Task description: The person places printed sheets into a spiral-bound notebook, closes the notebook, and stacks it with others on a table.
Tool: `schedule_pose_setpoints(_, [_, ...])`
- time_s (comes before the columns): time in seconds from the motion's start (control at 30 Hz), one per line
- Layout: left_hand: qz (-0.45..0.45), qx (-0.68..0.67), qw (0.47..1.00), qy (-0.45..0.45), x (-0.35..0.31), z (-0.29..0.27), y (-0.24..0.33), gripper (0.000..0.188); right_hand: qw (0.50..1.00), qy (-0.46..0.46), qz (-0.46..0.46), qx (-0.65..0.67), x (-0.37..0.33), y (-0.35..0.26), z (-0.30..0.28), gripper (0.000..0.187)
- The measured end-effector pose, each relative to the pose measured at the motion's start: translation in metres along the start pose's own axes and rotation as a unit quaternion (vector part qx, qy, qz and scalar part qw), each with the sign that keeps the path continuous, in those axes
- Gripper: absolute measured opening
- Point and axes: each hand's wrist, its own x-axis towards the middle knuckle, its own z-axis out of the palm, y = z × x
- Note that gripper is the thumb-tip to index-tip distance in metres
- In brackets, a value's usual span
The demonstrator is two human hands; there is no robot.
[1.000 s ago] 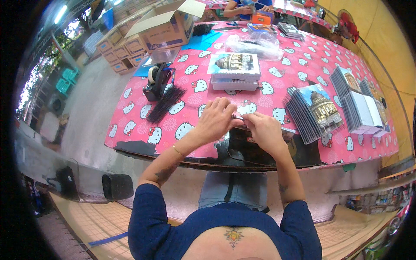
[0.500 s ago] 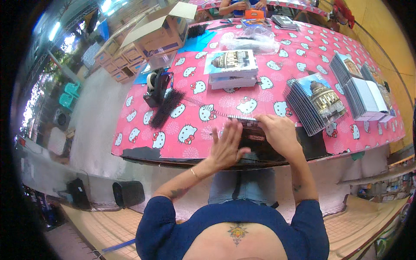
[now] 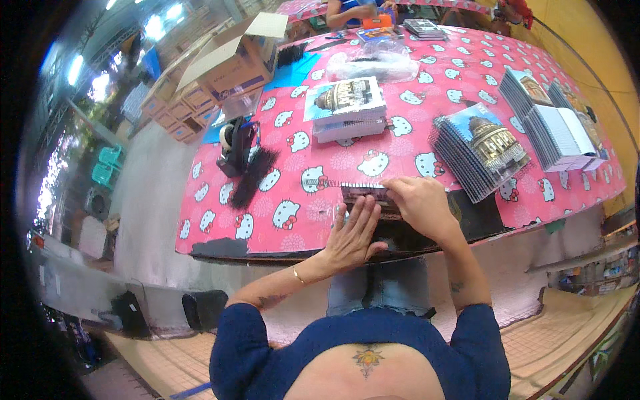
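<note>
A small notebook (image 3: 365, 191) with a dark printed cover lies at the table's near edge. My left hand (image 3: 352, 235) rests flat on it, fingers stretched out. At the notebook's far edge, my right hand (image 3: 425, 205) is closed in a pinch on the spiral binding coil, its fingertips partly hidden. The coil's loose end (image 3: 323, 183) sticks out past the notebook's left corner. Left of this lies a bundle of black coils (image 3: 254, 179), beside a black tape dispenser (image 3: 231, 145).
Finished-looking spiral notebooks stand in stacks ahead (image 3: 347, 107), to the right (image 3: 481, 150) and far right (image 3: 559, 133). Clear plastic bags (image 3: 373, 65) lie farther back. An open cardboard box (image 3: 230, 63) stands at the back left. Across the table another person's arms (image 3: 350, 15) show.
The loose coil tail, which stretched toward the black bundle, is now much shorter and closer to the notebook. Both hands stay at the notebook. The view has shifted slightly.
</note>
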Motion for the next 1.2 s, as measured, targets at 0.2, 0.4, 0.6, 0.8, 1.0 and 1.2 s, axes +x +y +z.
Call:
schedule_pose_setpoints(0.2, [-0.041, 0.028, 0.998, -0.027, 0.021, 0.001, -0.022, 0.083, 0.999, -0.03, 0.021, 0.008, 0.003, 0.001, -0.002, 0.023])
schedule_pose_setpoints(0.4, [-0.072, 0.181, 0.979, -0.065, 0.073, -0.015, -0.04, 0.087, 0.998, -0.007, 0.002, -0.062, -0.005, -0.009, -0.012, 0.045])
schedule_pose_setpoints(0.6, [0.007, 0.037, 0.999, -0.028, 0.041, -0.006, -0.011, 0.084, 0.881, 0.087, 0.199, 0.42, -0.061, 0.04, 0.005, 0.052])
schedule_pose_setpoints(0.8, [0.037, -0.016, 0.998, 0.045, 0.025, 0.007, -0.01, 0.082, 0.832, 0.151, 0.218, 0.487, -0.056, 0.031, 0.037, 0.022])
schedule_pose_setpoints(1.0, [0.059, 0.024, 0.987, -0.148, 0.017, -0.005, -0.004, 0.085, 0.818, 0.166, 0.202, 0.512, -0.054, 0.023, 0.042, 0.028])
schedule_pose_setpoints(1.2, [0.014, 0.036, 0.994, -0.104, 0.061, -0.027, -0.024, 0.088, 0.827, 0.135, 0.218, 0.501, -0.049, 0.024, 0.044, 0.034])
